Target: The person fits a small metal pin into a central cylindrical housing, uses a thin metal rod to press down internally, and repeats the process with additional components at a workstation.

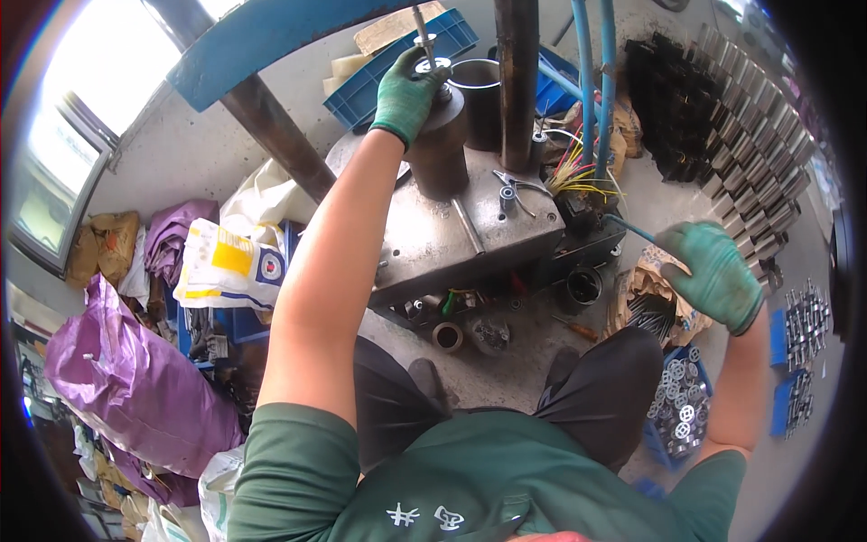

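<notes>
My left hand [406, 95], in a green glove, is closed round a shiny round metal part [433, 65] on top of a dark steel cylinder [438, 163]. A thin metal rod [421, 25] rises above that part. To the right, my right hand [713, 275], also gloved in green, grips a thin bluish lever [628, 226] at the machine's side. The cylinder stands on a heavy steel bed [424, 244]. On the bed lie a loose metal bar [468, 226] and a pair of pliers [519, 183]. My fingertips on the far side of the part are hidden.
A blue frame beam [262, 45] and a steel column [517, 90] flank the work. Blue hoses [596, 90] and coloured wires [582, 172] run at the right. A blue bin [677, 406] of metal wheels, stacked metal tubes [754, 154] and a purple sack [135, 388] surround me.
</notes>
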Available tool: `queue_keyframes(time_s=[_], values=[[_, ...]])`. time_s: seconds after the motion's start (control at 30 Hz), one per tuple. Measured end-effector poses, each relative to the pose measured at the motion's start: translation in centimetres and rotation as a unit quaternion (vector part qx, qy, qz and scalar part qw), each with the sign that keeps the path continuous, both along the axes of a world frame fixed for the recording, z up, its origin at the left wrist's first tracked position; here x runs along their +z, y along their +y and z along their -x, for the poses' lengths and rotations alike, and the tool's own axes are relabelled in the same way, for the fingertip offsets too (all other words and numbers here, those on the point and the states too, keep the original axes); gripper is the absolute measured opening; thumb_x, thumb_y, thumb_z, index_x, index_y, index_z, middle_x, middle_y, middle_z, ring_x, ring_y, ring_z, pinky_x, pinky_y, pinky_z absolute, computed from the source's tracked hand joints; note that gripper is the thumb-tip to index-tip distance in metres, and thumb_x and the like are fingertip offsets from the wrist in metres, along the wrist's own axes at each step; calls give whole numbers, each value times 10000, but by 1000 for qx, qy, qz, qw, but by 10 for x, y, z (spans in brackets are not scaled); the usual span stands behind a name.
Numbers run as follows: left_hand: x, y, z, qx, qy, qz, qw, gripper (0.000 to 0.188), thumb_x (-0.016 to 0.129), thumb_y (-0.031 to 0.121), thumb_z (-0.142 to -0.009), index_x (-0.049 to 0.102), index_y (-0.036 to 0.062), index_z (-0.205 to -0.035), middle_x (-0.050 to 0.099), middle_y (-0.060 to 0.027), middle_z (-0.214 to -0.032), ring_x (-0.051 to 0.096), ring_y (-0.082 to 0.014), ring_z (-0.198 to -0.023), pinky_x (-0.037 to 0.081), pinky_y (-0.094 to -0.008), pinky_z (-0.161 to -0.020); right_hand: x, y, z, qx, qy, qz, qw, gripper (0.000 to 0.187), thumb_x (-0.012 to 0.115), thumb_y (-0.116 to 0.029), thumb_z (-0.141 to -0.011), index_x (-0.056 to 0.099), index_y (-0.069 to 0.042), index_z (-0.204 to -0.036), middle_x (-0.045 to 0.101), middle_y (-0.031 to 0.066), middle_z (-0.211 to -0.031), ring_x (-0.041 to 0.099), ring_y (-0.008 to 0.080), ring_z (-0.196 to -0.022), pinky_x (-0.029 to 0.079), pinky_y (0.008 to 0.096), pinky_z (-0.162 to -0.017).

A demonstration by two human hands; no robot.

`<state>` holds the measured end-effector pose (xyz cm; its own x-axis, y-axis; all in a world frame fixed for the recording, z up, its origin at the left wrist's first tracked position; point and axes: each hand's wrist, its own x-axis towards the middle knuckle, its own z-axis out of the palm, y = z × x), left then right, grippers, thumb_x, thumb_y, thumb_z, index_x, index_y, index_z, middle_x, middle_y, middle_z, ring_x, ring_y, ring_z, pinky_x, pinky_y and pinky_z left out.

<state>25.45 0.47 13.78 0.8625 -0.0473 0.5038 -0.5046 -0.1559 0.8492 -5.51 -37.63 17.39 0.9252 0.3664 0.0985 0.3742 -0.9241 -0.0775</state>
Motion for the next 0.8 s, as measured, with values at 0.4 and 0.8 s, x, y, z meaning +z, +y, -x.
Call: queue_keyframes(time_s=[0.4, 0.8], values=[[-10, 6, -9, 3, 60, 14, 998, 537, 860, 220, -938, 660, 112, -1424, 760, -71, -945, 694, -113, -762, 600, -283, -732, -12, -28, 14, -67, 174, -17, 982, 481, 710, -311, -876, 751, 19, -1225, 754, 259, -1111, 738, 422, -1015, 584, 480, -927], [-10, 2, -9, -8, 58, 21, 998, 535, 860, 211, -938, 664, 104, -1424, 771, -77, -954, 700, -113, -765, 604, -281, -740, -32, -29, 43, -94, 242, -16, 966, 402, 679, -294, -874, 781, -22, -1152, 761, 234, -1086, 729, 406, -1034, 576, 478, -949]])
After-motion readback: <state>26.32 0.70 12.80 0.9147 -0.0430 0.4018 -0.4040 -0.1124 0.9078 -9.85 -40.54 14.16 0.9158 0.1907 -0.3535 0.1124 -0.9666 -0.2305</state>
